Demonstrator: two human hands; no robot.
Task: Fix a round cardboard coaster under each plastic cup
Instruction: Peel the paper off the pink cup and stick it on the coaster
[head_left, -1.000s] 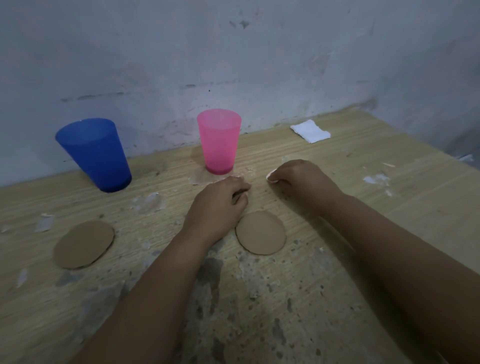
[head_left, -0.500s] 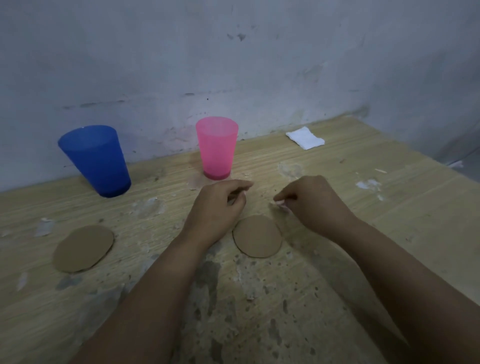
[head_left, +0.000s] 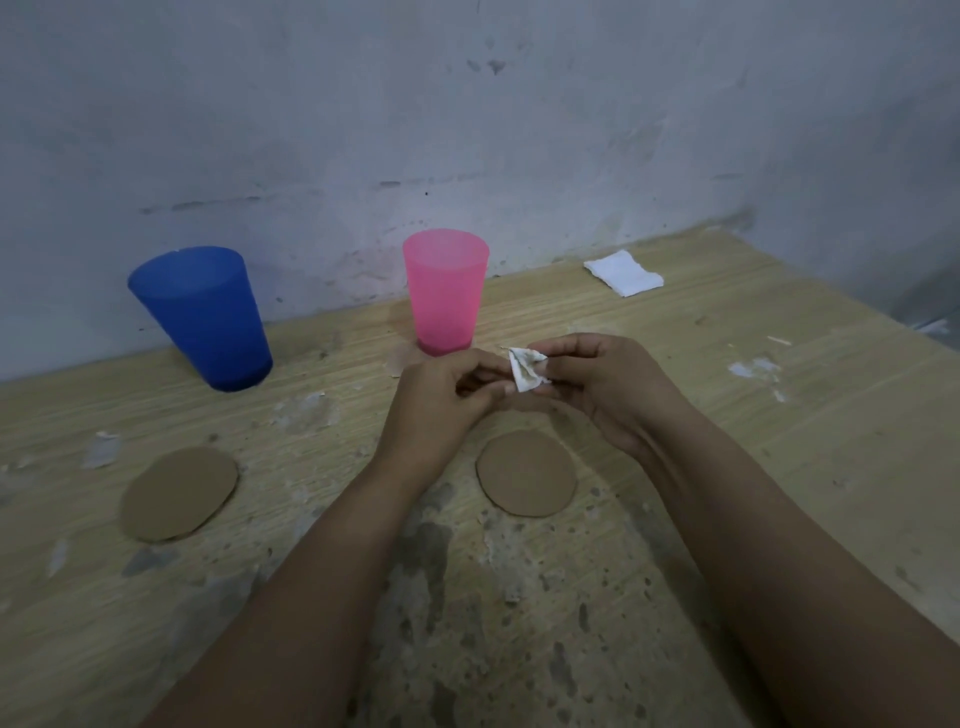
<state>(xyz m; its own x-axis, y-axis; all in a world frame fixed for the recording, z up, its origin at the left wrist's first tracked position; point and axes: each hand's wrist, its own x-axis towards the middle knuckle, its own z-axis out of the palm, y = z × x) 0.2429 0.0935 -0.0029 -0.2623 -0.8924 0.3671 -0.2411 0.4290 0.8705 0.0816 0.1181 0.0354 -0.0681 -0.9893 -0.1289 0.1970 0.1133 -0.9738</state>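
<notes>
Cardboard, brown, round: two coasters flat on the bench, one (head_left: 525, 474) just below the hands, the other (head_left: 179, 493) well apart to the left; neither is under a cup. Plastic cups, two, upright near the wall: pink cup (head_left: 445, 292) just beyond the hands, blue cup (head_left: 202, 317) to its left, both standing directly on the bench (head_left: 779, 467). Small white scrap (head_left: 527, 369), soiled and creased, probably a piece of adhesive tape or its backing; what it is cannot be settled. Change noted: a second ago both hands were down at the bench surface, fingers working at something small; now they are raised above it with the scrap lifted clear between them. Left hand (head_left: 441, 400): fingers curled, pinching the scrap's left edge. Right hand (head_left: 597, 384): thumb and fingers pinching its right side. Assessment: the fixing material appears freed and in hand, and fixing itself has not begun. Folded white cloth (head_left: 623, 273) lies far right by the wall.
</notes>
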